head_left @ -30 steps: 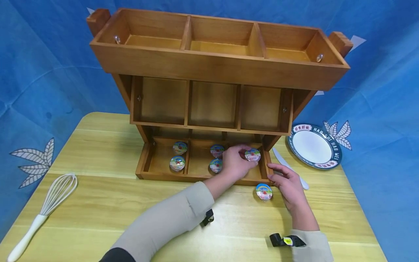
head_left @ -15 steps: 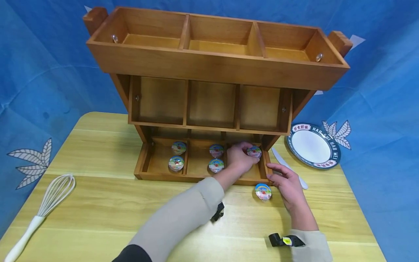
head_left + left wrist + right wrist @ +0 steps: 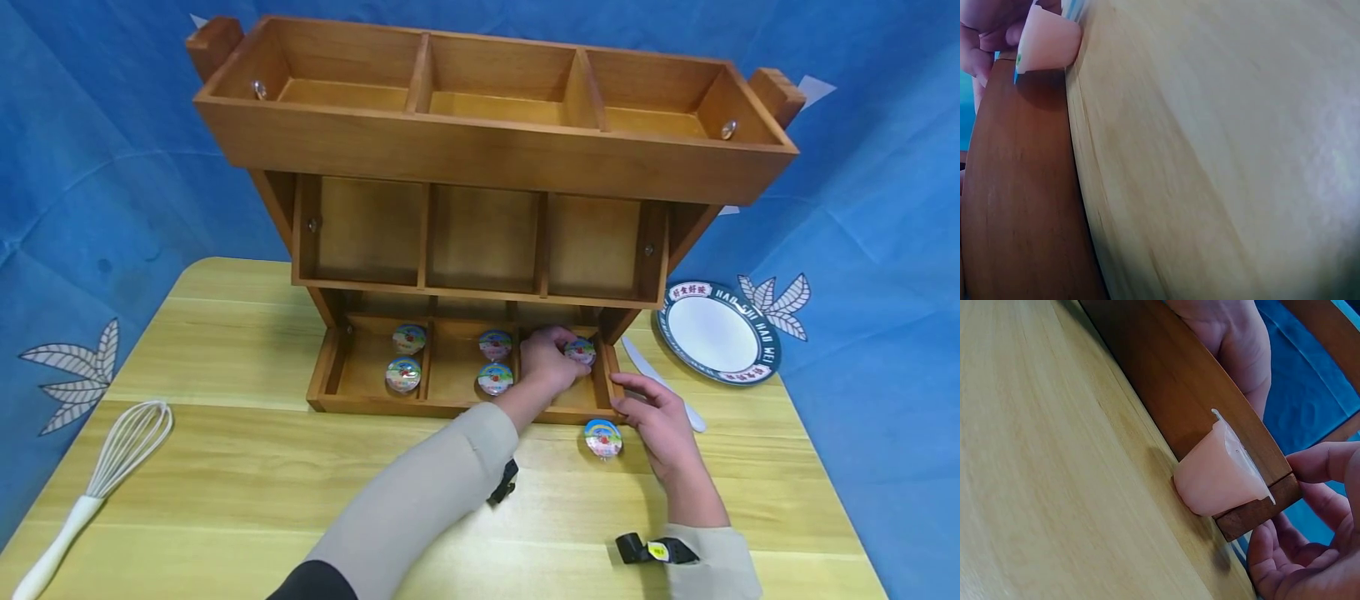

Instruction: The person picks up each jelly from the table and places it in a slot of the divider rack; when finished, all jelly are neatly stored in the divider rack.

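My left hand (image 3: pixel 549 362) reaches into the right compartment of the bottom tier of a wooden rack (image 3: pixel 525 158), its thumb and fingers round a small jelly cup (image 3: pixel 581 351) with a printed lid. My right hand (image 3: pixel 663 425) grips the front right corner of that tier, fingertips on both sides of the wood in the right wrist view. Just in front of that corner, another jelly cup (image 3: pixel 1216 472), pink with its lid facing the rack, leans by the front board (image 3: pixel 1166 369). Two cups sit in the left compartment and two in the middle one.
A white-handled whisk (image 3: pixel 97 475) lies on the table (image 3: pixel 300 492) at left. A white knife (image 3: pixel 652 371) lies right of the rack, partly behind my right hand. Beyond it is a green-rimmed plate (image 3: pixel 720 377). The rack's upper tiers overhang the bottom one.
My left hand has shifted slightly right and back within the right compartment, with the jelly cup in its fingers. The right hand stays at the corner. The head view has shifted slightly.
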`<state>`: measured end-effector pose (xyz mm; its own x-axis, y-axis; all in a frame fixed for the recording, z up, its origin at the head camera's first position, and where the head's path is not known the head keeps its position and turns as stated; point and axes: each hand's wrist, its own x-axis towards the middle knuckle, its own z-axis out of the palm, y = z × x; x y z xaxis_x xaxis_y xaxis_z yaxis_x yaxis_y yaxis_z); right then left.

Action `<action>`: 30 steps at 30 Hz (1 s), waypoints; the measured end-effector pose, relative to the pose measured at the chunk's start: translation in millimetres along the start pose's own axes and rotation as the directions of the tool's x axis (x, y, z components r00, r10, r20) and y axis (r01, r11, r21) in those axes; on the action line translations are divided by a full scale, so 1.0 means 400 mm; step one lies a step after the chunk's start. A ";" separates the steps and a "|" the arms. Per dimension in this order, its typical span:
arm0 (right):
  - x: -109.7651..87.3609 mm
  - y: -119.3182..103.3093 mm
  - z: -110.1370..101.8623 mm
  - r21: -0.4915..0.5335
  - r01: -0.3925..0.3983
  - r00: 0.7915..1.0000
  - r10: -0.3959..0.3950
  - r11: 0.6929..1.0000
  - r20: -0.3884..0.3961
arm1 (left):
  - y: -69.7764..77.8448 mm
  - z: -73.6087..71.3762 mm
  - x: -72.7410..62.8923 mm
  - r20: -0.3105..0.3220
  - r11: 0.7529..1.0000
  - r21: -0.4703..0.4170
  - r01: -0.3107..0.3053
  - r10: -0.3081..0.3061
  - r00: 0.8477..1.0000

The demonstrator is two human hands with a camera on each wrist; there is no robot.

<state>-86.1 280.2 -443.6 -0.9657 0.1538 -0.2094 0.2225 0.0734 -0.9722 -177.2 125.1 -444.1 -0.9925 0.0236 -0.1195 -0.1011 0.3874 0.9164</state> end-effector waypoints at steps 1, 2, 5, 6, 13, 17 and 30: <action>0.000 -0.001 0.000 0.000 0.001 1.000 -0.001 1.000 0.000 | 0.001 0.000 0.001 0.002 1.000 -0.003 0.001 -0.001 1.000; 0.001 -0.002 -0.001 -0.002 0.001 1.000 -0.001 1.000 0.001 | 0.001 0.000 0.002 0.004 1.000 -0.007 0.002 -0.002 1.000; 0.002 -0.006 -0.001 -0.005 -0.002 1.000 0.002 1.000 -0.001 | 0.002 0.001 0.005 0.010 1.000 -0.021 -0.002 0.002 1.000; 0.003 -0.007 -0.002 -0.006 -0.003 1.000 0.003 1.000 -0.002 | 0.002 0.001 0.006 0.012 1.000 -0.026 -0.006 0.007 1.000; 0.001 -0.007 -0.001 -0.009 -0.014 1.000 0.014 1.000 0.003 | 0.002 -0.005 -0.008 0.038 0.997 0.040 -0.072 0.071 0.997; -0.002 -0.002 0.000 -0.017 -0.021 1.000 0.021 1.000 0.000 | 0.011 -0.022 -0.034 0.030 0.987 0.084 -0.136 0.134 0.991; 0.000 0.009 -0.001 0.007 0.002 1.000 -0.002 1.000 0.002 | 0.024 -0.082 -0.188 0.048 0.913 -0.065 -0.403 0.406 0.912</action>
<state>-85.1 280.8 -447.1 -0.9664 0.1514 -0.2076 0.2195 0.0664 -0.9733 -105.8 96.9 -413.9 -0.9436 0.2228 0.2451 0.3033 0.2840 0.9096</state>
